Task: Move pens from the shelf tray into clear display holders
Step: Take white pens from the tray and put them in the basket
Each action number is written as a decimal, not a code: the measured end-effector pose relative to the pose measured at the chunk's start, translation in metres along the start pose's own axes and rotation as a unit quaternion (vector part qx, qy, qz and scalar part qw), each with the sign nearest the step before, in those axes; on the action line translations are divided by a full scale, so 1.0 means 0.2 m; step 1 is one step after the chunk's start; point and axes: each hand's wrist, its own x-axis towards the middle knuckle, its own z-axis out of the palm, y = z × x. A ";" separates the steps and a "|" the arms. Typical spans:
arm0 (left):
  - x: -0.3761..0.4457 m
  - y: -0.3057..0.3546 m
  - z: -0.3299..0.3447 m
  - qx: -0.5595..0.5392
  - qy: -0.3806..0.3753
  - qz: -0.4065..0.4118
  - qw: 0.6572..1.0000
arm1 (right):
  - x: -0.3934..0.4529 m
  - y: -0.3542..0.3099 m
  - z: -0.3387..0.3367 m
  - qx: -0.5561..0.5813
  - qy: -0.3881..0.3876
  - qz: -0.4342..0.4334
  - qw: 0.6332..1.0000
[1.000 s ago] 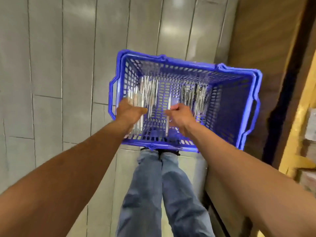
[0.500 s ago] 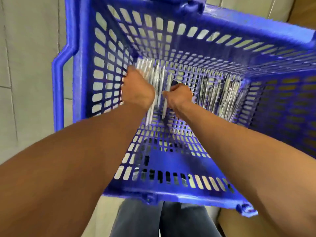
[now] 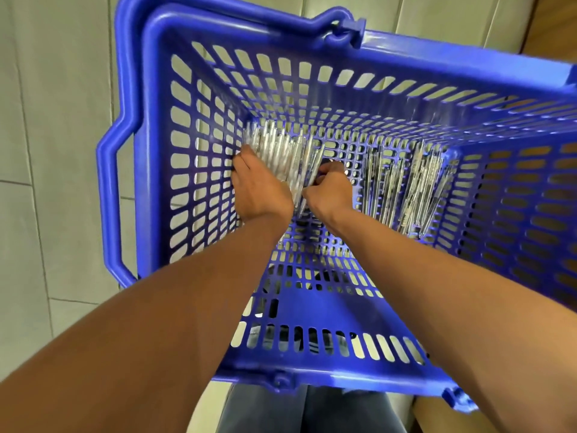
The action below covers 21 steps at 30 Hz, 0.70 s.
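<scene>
While no label reads, hands (image 3: 262, 189) grip pens (image 3: 281, 154)

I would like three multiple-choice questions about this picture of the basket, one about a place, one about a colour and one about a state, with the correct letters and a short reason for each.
1. Where are both hands?
A. inside the perforated plastic basket
B. on the tiled floor
C. on the basket's side handle

2. What colour is the basket?
A. red
B. blue
C. green

3. What is the right hand doing?
A. lying flat and open
B. hanging outside the basket
C. curled, pinching a pen beside the left-side bundle of clear packaged pens

Answers:
1 A: both forearms pass over the near rim, and the left hand and the right hand are down near the basket's bottom.
2 B: walls, rim and handle are all blue.
3 C: its fingers are closed around a thin pen next to that bundle.
</scene>
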 end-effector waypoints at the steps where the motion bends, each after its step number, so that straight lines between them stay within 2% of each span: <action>1: -0.01 -0.01 0.00 0.004 0.001 0.007 1.000 | 0.00 0.01 0.00 0.002 -0.002 -0.004 1.000; 12: -0.08 -0.07 -0.04 -0.041 -0.015 0.039 0.998 | -0.05 0.06 -0.09 0.051 -0.045 0.021 0.997; 17: -0.11 -0.11 -0.20 -0.063 -0.080 0.057 0.993 | -0.18 0.03 -0.20 0.109 -0.099 0.070 0.987; 21: -0.19 -0.06 -0.41 -0.118 -0.127 0.050 0.984 | -0.36 -0.03 -0.36 0.168 -0.114 0.058 0.977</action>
